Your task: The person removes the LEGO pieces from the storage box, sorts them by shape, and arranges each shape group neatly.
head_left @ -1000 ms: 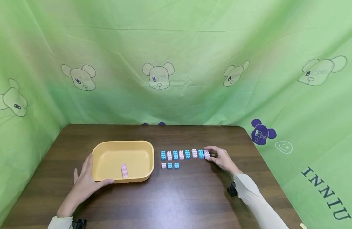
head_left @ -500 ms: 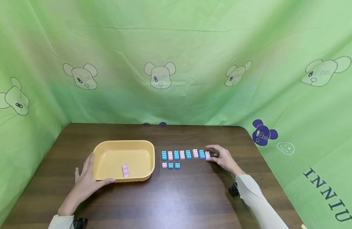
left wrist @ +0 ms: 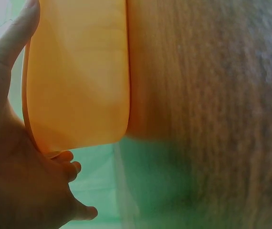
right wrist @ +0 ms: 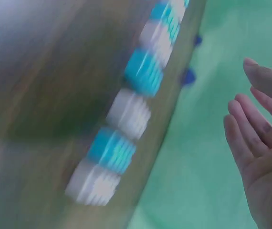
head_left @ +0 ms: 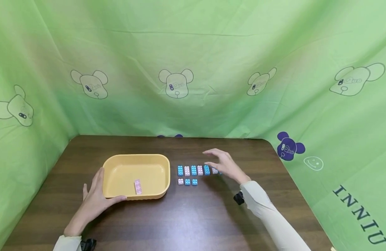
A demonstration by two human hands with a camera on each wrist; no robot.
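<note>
My left hand (head_left: 93,198) grips the left end of a yellow plastic basin (head_left: 152,158), thumb along the front side and fingers at the left side. In the left wrist view the basin's wall (left wrist: 78,71) fills the hand's grasp. One long pink building brick (head_left: 138,187) lies inside. My right hand (head_left: 227,166) hovers over the right end of a row of alternating blue bricks (head_left: 180,170) and pink bricks (head_left: 187,170), holding nothing, fingers spread from the thumb. It hides the row's end in the head view; the right wrist view shows a pale end brick (right wrist: 93,183), blurred.
In front of the long row sit a small pink brick (head_left: 180,182) and two small blue bricks (head_left: 187,182). Everything stands on a dark wooden table (head_left: 167,223). A green printed curtain (head_left: 211,115) hangs behind and at both sides.
My right hand has let go of the pink brick at the row's right end and moved left above the row. The left hand and basin have stayed in place.
</note>
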